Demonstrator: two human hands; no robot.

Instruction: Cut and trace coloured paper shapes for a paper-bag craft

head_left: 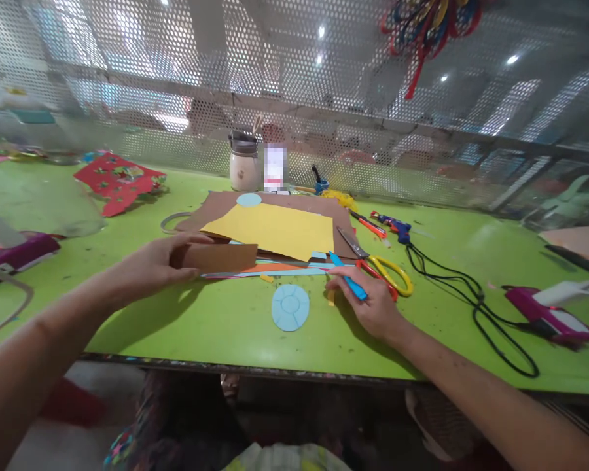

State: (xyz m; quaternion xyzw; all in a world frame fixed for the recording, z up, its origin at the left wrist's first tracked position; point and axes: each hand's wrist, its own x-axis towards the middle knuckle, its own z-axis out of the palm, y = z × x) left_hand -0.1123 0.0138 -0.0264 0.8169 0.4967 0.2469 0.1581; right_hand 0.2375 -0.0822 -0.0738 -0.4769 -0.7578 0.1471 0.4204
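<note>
My left hand (169, 265) grips a small brown card strip (226, 258) between thumb and fingers, just above the table at the front of the paper pile. A blue pen-like marker (348, 278) sits in my right hand (368, 301), its far end over the pile's right corner. Between my hands lies a light blue paper disc (290, 307) with a drawn inner ring and spoke lines. Behind it are a yellow sheet (275, 229) and a larger brown sheet (341, 212), with colored strips at their front edge. Scissors (392, 275) with yellow and red handles rest beyond my right hand.
A glue gun (397, 227) with a black cord and an orange cutter (370, 226) lie to the right. Purple power strips stand at right (552, 317) and left (29, 255). A jar (244, 167) and a phone-like screen (275, 169) stand behind. Red starred paper (120, 180) lies far left.
</note>
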